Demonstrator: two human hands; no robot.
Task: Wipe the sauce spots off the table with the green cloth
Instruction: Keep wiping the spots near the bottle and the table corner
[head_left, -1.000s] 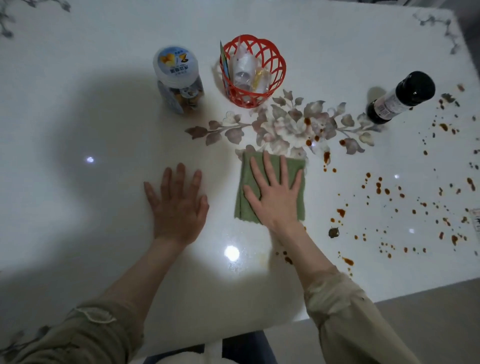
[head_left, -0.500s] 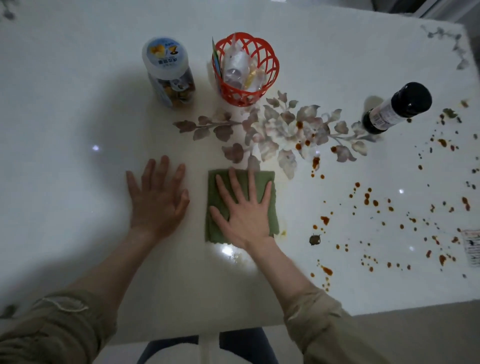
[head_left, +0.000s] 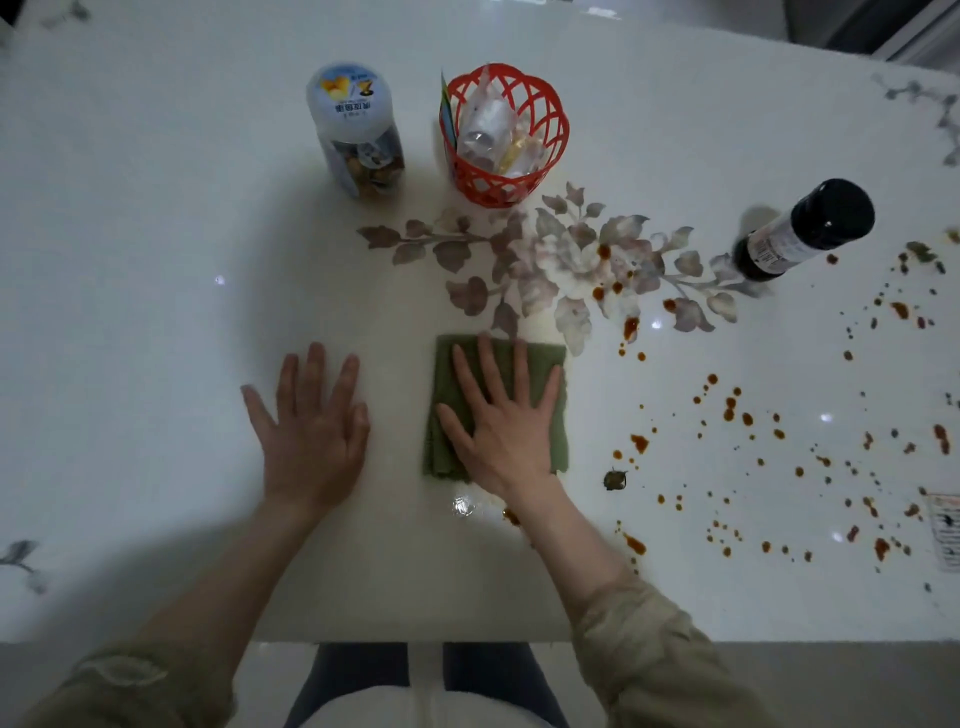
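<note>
A folded green cloth (head_left: 448, 384) lies flat on the white table (head_left: 156, 338), just below a printed flower pattern. My right hand (head_left: 506, 415) presses on it with fingers spread and straight. My left hand (head_left: 311, 421) rests flat on the bare table to the left of the cloth, not touching it. Several brown sauce spots (head_left: 732, 410) are scattered over the table to the right of the cloth, with a few (head_left: 631, 543) beside my right forearm and some on the flower pattern (head_left: 605, 254).
A dark sauce bottle (head_left: 802, 231) stands at the right. A red basket (head_left: 550, 171) with plastic packets and a clear jar (head_left: 358, 130) with a white lid stand at the back. A dark crumb (head_left: 614, 479) lies right of the cloth. The table's front edge is close to my body.
My right hand has slid the cloth toward me and to the left, off the flower pattern. My left hand has stayed flat beside it.
</note>
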